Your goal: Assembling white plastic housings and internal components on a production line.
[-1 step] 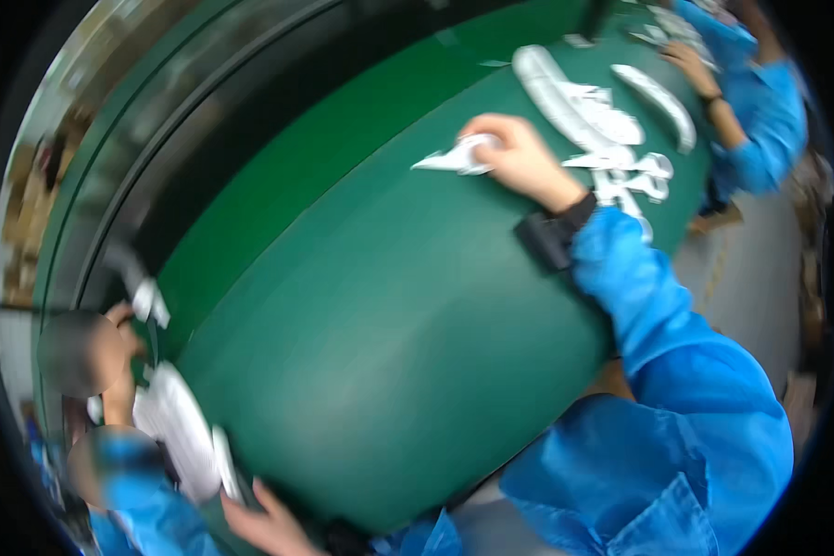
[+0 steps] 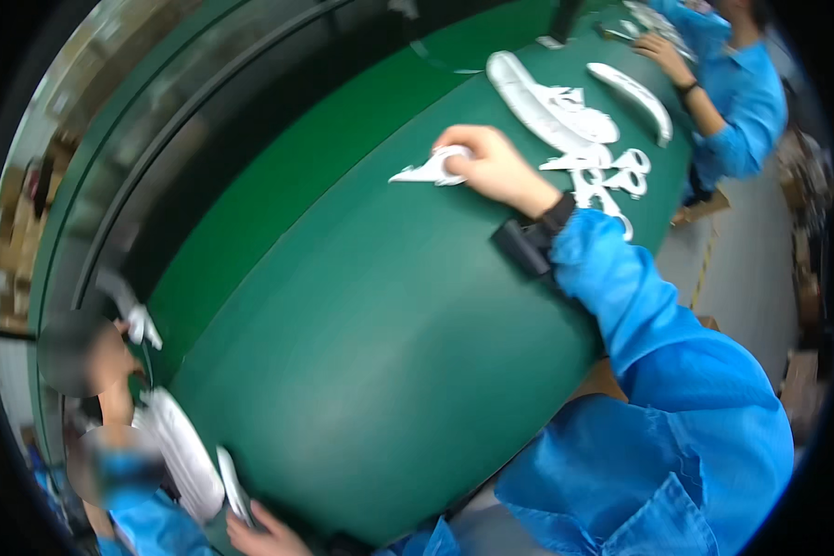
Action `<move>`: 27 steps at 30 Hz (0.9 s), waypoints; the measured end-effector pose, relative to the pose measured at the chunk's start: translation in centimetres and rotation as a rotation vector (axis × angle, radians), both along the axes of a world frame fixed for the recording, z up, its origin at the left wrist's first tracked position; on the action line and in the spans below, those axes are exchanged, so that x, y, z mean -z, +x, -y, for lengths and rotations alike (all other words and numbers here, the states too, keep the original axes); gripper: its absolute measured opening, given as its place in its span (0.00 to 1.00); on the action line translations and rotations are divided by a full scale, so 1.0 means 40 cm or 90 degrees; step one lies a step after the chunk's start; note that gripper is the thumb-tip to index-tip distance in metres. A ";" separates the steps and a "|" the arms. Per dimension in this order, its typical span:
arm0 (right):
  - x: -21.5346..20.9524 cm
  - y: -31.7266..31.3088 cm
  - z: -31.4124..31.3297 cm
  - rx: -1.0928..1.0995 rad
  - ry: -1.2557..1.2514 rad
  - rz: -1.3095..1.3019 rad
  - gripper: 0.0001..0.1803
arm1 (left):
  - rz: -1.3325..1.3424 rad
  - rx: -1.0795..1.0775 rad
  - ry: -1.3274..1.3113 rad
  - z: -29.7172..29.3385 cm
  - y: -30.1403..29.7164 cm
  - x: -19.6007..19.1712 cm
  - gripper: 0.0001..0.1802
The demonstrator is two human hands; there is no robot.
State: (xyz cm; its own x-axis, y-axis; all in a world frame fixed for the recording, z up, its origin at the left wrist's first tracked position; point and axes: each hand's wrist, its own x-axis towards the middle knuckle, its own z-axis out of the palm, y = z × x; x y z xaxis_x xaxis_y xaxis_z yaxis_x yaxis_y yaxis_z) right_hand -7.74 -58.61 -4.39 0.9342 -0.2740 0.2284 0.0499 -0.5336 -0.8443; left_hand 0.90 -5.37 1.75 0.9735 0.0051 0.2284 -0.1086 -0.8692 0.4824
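Observation:
My right hand (image 2: pixel 495 170) is closed on a white plastic part (image 2: pixel 428 172) with a ring at one end and a point at the other, held above the green table (image 2: pixel 370 334). To its right lie several white ring-ended parts (image 2: pixel 630 172) and a long curved white piece (image 2: pixel 528 102). At the lower left, my left hand (image 2: pixel 267 535) has its fingers at the near end of a slim white piece (image 2: pixel 234 486) and appears to grip it. The picture's lower edge cuts off part of that hand.
A co-worker (image 2: pixel 736 102) in blue reaches onto the table at the far right, near a curved white strip (image 2: pixel 632 97). Another person's arm (image 2: pixel 116 389) is at the left, beside a long white shell (image 2: pixel 183 454). A green conveyor belt (image 2: pixel 278 176) runs along the far side.
The slim white piece at my left hand has come away from the long white shell, and my fingers have closed in on it. My right hand keeps its part; the view has shifted slightly.

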 end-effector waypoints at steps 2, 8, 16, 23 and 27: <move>-0.005 -0.024 0.073 0.023 0.103 -0.067 0.09 | 0.009 0.007 -0.012 0.218 -0.227 -0.013 0.21; -0.008 -0.085 0.199 0.017 0.036 -0.084 0.09 | 0.182 0.364 0.252 0.366 -0.409 -0.002 0.13; -0.001 -0.091 0.222 0.040 0.073 -0.065 0.11 | 0.184 0.512 0.270 0.586 -0.296 0.039 0.15; -0.012 -0.073 0.156 -0.072 0.202 -0.096 0.12 | 0.070 0.498 0.129 0.648 -0.277 0.005 0.16; -0.082 -0.135 0.009 -0.270 0.403 -0.181 0.08 | 0.017 0.419 -0.090 0.683 -0.242 -0.004 0.16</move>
State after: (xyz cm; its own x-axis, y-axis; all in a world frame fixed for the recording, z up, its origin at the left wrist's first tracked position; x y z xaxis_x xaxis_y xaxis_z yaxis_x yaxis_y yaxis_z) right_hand -13.15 -58.95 -1.10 0.9866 0.1180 -0.1131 -0.1213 0.0650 -0.9905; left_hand -8.76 -32.67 1.92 0.7775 -0.5562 0.2936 -0.6082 -0.5460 0.5762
